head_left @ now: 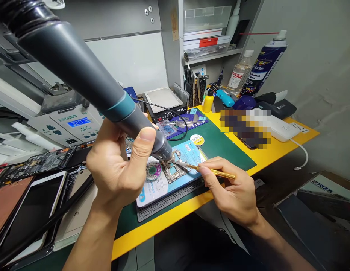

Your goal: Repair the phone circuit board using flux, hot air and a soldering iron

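One circuit board (175, 175) lies on a blue-and-white box (160, 190) above a green mat on the desk (152, 235). The left hand's (121, 158) fingers wrap a dark hot-air gun (107, 82), nozzle over the board; the right hand's (231, 188) fingers pinch a gold-handled tool (220, 173). A wick spool (153, 170) sits beside the board.

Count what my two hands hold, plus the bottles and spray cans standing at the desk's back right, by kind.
Dark handpiece, left hand: 1
Gold-handled tool, right hand: 1
Bottles, yellow bottle and clear bottle: 2
Spray can: 1
Total: 5
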A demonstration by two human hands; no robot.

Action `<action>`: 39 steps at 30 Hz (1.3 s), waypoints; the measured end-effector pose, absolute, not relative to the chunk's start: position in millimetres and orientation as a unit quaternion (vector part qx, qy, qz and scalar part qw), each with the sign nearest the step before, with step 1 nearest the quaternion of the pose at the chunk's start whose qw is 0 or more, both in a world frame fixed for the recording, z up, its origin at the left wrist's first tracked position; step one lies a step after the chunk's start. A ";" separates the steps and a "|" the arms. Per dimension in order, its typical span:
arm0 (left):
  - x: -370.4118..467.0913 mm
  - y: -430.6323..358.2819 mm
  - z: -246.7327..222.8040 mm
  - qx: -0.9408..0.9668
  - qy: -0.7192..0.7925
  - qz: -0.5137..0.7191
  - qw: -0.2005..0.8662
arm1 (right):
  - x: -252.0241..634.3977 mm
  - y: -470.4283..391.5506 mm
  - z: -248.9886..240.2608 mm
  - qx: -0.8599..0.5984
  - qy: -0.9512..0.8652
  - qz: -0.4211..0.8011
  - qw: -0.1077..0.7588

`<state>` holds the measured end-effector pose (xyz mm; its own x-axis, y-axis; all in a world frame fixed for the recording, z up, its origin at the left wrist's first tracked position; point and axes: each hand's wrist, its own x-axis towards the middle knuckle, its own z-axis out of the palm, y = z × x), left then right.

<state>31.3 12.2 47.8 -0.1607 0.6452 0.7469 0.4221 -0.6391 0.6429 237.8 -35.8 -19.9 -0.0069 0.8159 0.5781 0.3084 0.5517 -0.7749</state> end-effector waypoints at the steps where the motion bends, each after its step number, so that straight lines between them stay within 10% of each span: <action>1: 31.3 12.1 48.0 0.642 0.415 0.638 0.088 | 237.8 -35.9 -20.0 -0.415 -0.675 0.224 0.567; 39: 27.6 18.3 43.2 0.638 0.407 0.649 0.076 | 240.6 -31.9 -12.6 -0.416 -0.671 0.246 0.562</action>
<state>27.6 18.3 43.2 -0.1746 0.6175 0.7670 0.4206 -0.6575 0.6251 240.6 -31.9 -12.6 -0.0220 0.8349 0.5500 0.2819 0.5330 -0.7978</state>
